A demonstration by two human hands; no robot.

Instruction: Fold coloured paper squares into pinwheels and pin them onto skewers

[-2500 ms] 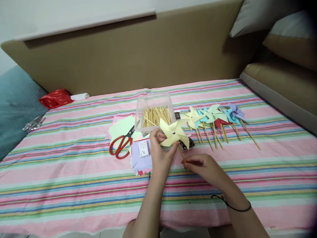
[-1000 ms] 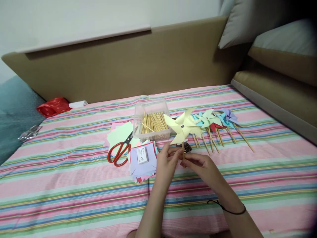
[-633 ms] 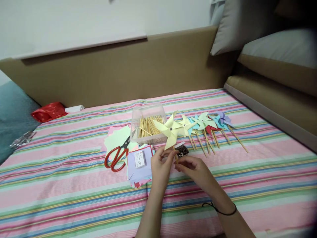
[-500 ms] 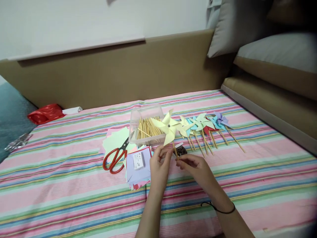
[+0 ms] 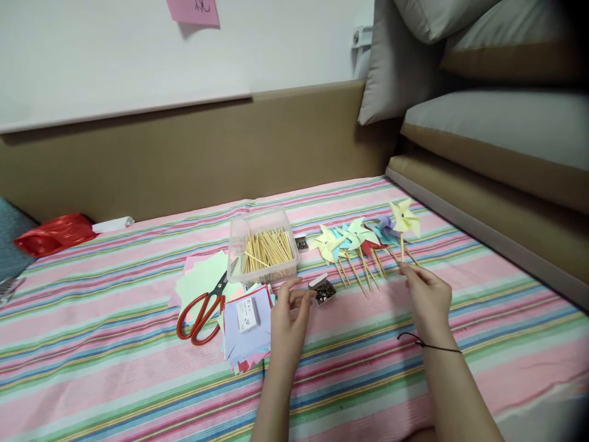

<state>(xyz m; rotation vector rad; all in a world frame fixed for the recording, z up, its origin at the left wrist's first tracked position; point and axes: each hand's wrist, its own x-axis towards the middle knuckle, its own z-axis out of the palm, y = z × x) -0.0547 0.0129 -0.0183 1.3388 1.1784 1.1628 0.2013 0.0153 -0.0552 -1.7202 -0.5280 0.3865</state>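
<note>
Pinched by its wooden stick, a pale yellow paper pinwheel (image 5: pixel 403 216) stands upright in my right hand (image 5: pixel 427 298). It is at the right end of a row of several finished pinwheels, among them a yellow one (image 5: pixel 327 243), a pale green one (image 5: pixel 359 234) and a purple one (image 5: pixel 385 224). My left hand (image 5: pixel 291 316) holds nothing, its fingers curved and apart. Just beside its fingertips lies a small open box of dark pins (image 5: pixel 324 291). To its left, a white eraser-sized box (image 5: pixel 247 315) rests on a stack of lilac paper squares (image 5: pixel 257 344).
A clear plastic box (image 5: pixel 238 236) holds many wooden sticks (image 5: pixel 267 248). Red-handled scissors (image 5: pixel 202 316) lie on pale green paper (image 5: pixel 202 276). A red plastic bag (image 5: pixel 57 233) is at the far left. Grey cushions (image 5: pixel 497 129) border the right side of the striped cloth (image 5: pixel 115 344).
My right hand has carried the yellow pinwheel rightward, to the end of the row. My left hand has let go of its stick. The view has shifted slightly.
</note>
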